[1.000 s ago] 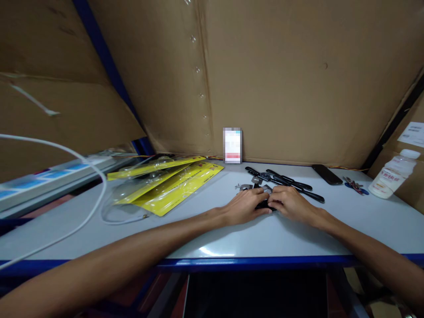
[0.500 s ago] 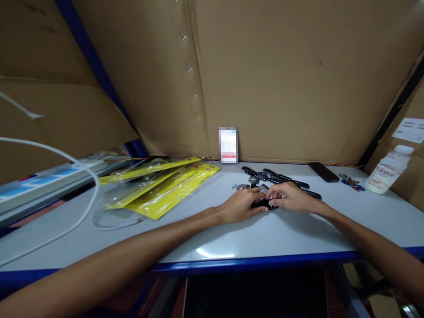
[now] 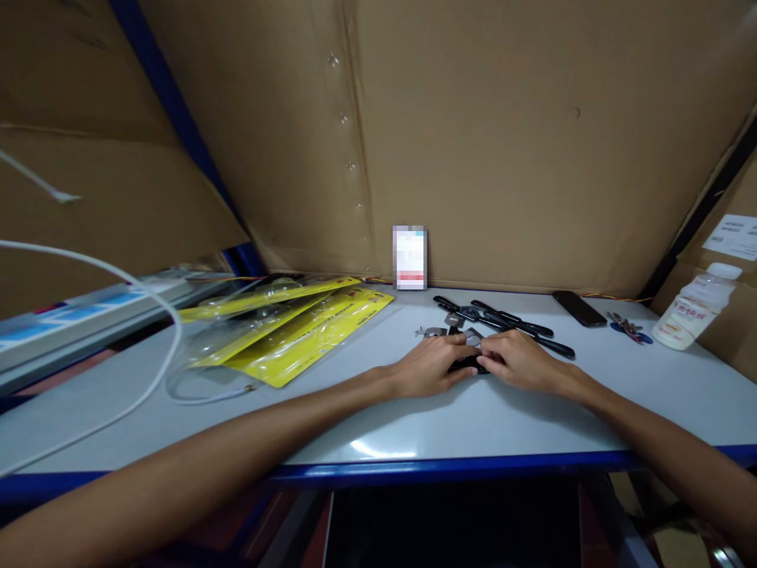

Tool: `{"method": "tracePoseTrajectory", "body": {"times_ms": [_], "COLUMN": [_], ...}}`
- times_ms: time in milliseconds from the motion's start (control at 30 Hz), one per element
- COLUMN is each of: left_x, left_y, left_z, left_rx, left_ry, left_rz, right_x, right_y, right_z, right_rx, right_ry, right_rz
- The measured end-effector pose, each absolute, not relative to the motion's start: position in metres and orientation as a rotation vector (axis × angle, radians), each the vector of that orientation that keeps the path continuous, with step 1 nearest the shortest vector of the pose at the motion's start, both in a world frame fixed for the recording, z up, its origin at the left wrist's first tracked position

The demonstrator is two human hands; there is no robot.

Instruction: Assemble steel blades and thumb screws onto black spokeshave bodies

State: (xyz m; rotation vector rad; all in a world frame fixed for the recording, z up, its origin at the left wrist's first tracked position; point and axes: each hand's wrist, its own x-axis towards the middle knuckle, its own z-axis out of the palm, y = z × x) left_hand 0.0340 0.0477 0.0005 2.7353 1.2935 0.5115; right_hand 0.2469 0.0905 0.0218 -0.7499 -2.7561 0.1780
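Note:
My left hand (image 3: 426, 368) lies over a black two-handled tool, a spokeshave (image 3: 466, 363), with thumb and fingers closed about its body on the table. Against the same spokeshave's right side, the fingers of my right hand (image 3: 520, 361) are pinched together; whatever small part sits between them is hidden. Just behind the hands lie flat grey metal pieces, one a blade-like plate (image 3: 454, 320), another a grey piece (image 3: 434, 332) by my left knuckles. Further back, more black spokeshaves (image 3: 502, 319) rest crossed over each other.
Yellow-backed clear blister packs (image 3: 313, 335) are piled at left, near a white cable (image 3: 177, 339). A blurred-screen device (image 3: 409, 259) leans on the cardboard wall (image 3: 485, 142). To the right are a black phone (image 3: 579, 308), keys (image 3: 628, 326) and a milky drink bottle (image 3: 691, 312).
My right hand has turned and its fingers have drawn closer together over the spokeshave. My left hand stays in place. The view has shifted slightly.

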Motion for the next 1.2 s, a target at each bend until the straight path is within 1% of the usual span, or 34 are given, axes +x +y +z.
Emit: {"method": "tracePoseTrajectory", "body": {"times_ms": [133,300,533,600,767,900,967,1100,1200], "left_x": [0.034,0.035,0.034,0.033,0.034,0.039,0.041,0.043,0.042], "left_y": [0.048,0.046,0.046,0.047,0.05,0.05,0.049,0.046,0.045], "left_z": [0.001,0.002,0.002,0.001,-0.005,-0.007,-0.006,-0.003,-0.004], "left_rx": [2.752,2.759,2.755,2.749,2.744,2.728,2.723,2.718,2.722], "left_ry": [1.296,1.315,1.296,1.293,1.304,1.368,1.406,1.441,1.427], "left_rz": [0.488,0.443,0.458,0.468,0.507,0.544,0.534,0.501,0.512], "right_x": [0.244,0.249,0.251,0.249,0.249,0.248,0.246,0.242,0.242], "right_y": [0.089,0.095,0.096,0.095,0.094,0.091,0.09,0.091,0.091], "right_z": [0.02,0.03,0.033,0.029,0.021,0.018,0.018,0.021,0.023], "right_rx": [-0.825,-0.813,-0.817,-0.798,-0.715,-0.725,-0.769,-0.828,-0.87], "right_ry": [-2.722,-2.594,-2.647,-2.675,-2.713,-2.725,-2.689,-2.616,-2.62], "right_rz": [0.236,0.462,0.562,0.509,0.223,0.164,0.226,0.466,0.509]}}
